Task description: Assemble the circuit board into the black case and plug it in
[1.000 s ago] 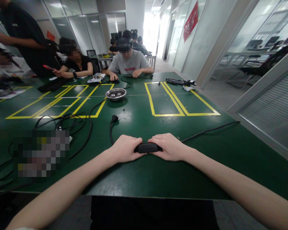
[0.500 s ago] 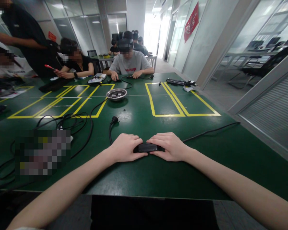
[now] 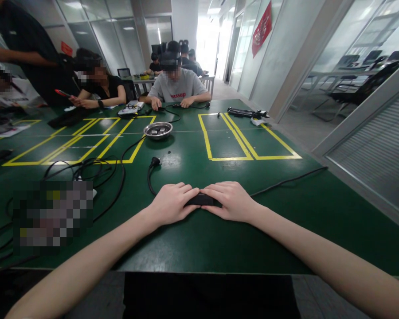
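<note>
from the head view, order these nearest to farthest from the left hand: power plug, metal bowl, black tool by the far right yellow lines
From the left hand:
1. Power plug, just beyond the hand, slightly to its left.
2. Metal bowl, farther back near the table's middle, by the yellow lines.
3. Black tool, far back on the right.

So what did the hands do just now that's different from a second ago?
Both hands closed in over the black box: the left hand and right hand slid toward each other until their fingers almost meet on top, so less of the box shows. The box stayed flat on the green table. The metal bowl and loose plug did not move.
</note>
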`<state>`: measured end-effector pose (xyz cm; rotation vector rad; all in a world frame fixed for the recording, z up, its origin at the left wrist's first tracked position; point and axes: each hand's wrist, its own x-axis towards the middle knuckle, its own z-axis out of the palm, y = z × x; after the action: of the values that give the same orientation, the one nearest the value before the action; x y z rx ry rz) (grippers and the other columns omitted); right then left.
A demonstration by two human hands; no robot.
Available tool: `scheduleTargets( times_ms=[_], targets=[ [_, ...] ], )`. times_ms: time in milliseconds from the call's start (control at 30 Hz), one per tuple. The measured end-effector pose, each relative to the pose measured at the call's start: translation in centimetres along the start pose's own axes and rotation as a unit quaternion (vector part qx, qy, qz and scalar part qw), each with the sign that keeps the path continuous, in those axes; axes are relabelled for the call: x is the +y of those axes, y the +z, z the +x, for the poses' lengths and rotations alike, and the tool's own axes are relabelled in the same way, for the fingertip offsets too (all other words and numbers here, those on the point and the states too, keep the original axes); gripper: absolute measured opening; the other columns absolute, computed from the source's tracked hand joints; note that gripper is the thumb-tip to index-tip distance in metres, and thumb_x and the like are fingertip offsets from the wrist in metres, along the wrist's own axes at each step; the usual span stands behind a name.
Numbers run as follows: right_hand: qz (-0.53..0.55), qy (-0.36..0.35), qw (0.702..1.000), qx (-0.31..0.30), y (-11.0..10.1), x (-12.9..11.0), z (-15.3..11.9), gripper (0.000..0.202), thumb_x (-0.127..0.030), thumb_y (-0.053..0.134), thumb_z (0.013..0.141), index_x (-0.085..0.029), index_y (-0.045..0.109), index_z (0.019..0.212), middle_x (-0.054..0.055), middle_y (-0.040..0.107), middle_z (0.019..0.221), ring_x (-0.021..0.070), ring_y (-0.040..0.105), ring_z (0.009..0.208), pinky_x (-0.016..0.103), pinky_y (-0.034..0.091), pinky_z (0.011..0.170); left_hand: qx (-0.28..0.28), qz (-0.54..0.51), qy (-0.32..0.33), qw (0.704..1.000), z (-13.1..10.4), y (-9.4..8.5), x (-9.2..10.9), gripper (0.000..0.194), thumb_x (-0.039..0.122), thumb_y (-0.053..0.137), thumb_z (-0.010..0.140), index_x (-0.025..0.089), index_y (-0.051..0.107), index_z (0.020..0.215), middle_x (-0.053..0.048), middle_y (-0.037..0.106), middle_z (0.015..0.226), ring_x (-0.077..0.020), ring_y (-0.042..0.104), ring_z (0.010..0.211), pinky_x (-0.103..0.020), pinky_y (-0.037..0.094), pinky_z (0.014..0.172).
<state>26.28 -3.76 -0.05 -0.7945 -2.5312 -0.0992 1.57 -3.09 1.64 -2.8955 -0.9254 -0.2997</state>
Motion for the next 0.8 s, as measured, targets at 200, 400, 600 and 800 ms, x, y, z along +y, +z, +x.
scheduleTargets(
  times_ms=[200,400,600,800],
  targets=[
    [-0.025,-0.033,0.999,0.014,-0.1,0.14,-0.03,0.035,-0.041,0.054,0.106,-0.014,0.069,0.122,0.012,0.08,0.109,0.023,0.076,0.086,0.035,0.057,0.073,0.012,0.011,-0.011,1.0,0.12,-0.07,0.3,0.037,0.046,0.06,0.101,0.017,0.066,0.123,-0.008,0.076,0.103,-0.0251,0.071,0.092,-0.034,0.054,0.075],
    [-0.013,-0.029,0.999,0.037,-0.11,-0.02,0.13,0.037,-0.045,0.056,0.104,-0.014,0.071,0.117,0.012,0.08,0.106,0.0236,0.076,0.085,0.035,0.058,0.072,0.012,0.008,-0.004,1.0,0.1,0.33,0.24,0.032,0.044,0.059,0.103,0.017,0.068,0.118,-0.008,0.077,0.103,-0.0244,0.071,0.09,-0.034,0.055,0.074],
    [-0.004,-0.04,0.998,0.045,0.05,0.05,-0.23,0.032,-0.04,0.057,0.104,-0.015,0.072,0.118,0.012,0.081,0.104,0.0223,0.076,0.082,0.033,0.058,0.07,0.05,-0.041,-0.018,0.998,0.09,0.53,-0.06,0.042,0.05,0.065,0.097,0.016,0.068,0.121,-0.008,0.076,0.102,-0.0248,0.07,0.093,-0.035,0.055,0.078],
    [0.025,-0.038,0.998,0.05,-0.64,0.21,-0.04,0.039,-0.046,0.058,0.103,-0.015,0.069,0.124,0.012,0.08,0.11,0.0227,0.078,0.089,0.032,0.06,0.074,0.076,-0.028,0.021,0.996,-0.12,0.63,-0.5,0.037,0.047,0.052,0.105,0.016,0.069,0.117,-0.01,0.077,0.102,-0.0237,0.071,0.09,-0.034,0.054,0.077]
  ],
)
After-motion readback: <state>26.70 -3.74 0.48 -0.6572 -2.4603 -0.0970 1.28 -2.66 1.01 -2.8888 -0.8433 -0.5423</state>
